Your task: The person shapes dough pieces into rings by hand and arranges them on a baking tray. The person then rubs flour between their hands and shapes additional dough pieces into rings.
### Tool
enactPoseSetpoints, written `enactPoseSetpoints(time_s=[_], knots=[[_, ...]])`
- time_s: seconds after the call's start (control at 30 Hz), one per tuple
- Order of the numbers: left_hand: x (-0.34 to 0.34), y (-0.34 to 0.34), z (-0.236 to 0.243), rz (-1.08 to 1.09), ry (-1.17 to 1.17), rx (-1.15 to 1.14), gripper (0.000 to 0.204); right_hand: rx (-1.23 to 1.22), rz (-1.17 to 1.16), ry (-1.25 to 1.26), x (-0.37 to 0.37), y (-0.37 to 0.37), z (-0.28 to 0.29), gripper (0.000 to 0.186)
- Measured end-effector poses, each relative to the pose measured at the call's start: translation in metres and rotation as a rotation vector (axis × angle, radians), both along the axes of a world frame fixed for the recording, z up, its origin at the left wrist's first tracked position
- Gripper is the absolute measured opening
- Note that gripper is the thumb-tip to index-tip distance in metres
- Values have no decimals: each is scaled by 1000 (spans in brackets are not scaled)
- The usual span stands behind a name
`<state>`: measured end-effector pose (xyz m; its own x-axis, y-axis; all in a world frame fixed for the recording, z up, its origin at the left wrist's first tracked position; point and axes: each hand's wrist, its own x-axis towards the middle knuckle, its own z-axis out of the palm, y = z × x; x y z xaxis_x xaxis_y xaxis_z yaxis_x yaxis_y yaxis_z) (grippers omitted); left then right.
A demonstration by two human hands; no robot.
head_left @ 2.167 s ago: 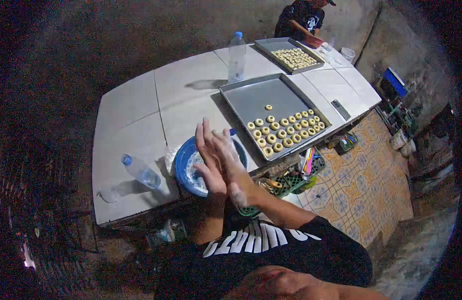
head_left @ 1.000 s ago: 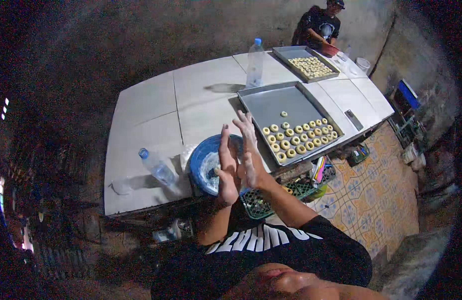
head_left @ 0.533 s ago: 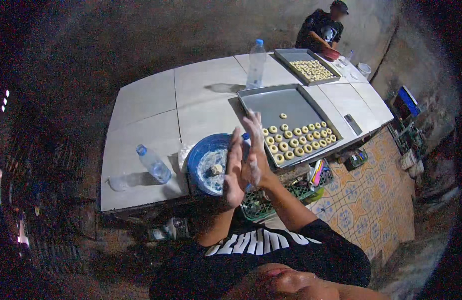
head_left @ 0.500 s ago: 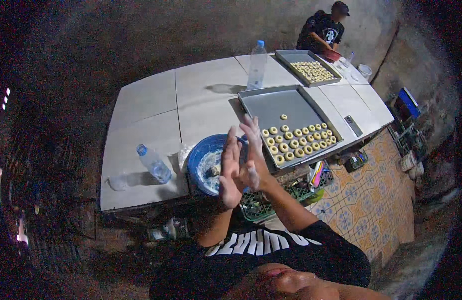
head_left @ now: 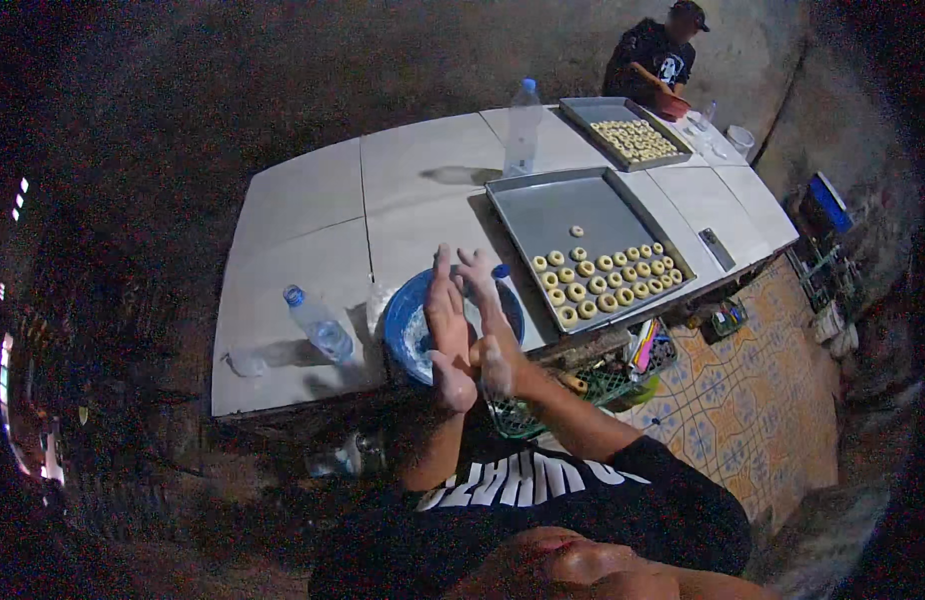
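1. Through the head camera I am seeing the left hand (head_left: 447, 335) and the right hand (head_left: 496, 335) hovering over a blue bowl (head_left: 395, 340), palms turned toward each other.
2. That bowl is standing at the near edge of a white tiled table (head_left: 303, 200), with white powder (head_left: 415, 335) lying inside.
3. Fingers on both hands are pointing out straight, unclenched; I am unable to tell whether anything is sitting between the palms.
4. To the bowl's right, a grey tray (head_left: 558, 205) is holding small dough rounds (head_left: 608, 302) with hollowed middles.
5. A small bottle (head_left: 328, 335) is resting left of the bowl.
6. Farther off, a co-worker (head_left: 651, 65) is holding their hands at a red bowl (head_left: 673, 105).
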<state>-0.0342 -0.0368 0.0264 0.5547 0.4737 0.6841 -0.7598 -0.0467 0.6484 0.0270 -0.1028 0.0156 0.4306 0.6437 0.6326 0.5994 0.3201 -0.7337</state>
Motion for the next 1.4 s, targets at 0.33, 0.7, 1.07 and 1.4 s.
enactPoseSetpoints(time_s=[0.33, 0.7, 1.07, 1.4], knots=[[-10, 4, 9, -14, 40, 40, 110, 89, -93, -44, 8, 12, 24, 95], [2, -7, 15, -30, 52, 52, 109, 120, -130, -77, 9, 5, 32, 98], [-9, 4, 10, 7, -19, -55, 102, 58, -35, 26, -20, 13, 23, 97], [-1, 15, 10, 83, -54, -102, 100, 48, 87, 9, -24, 21, 29, 92]])
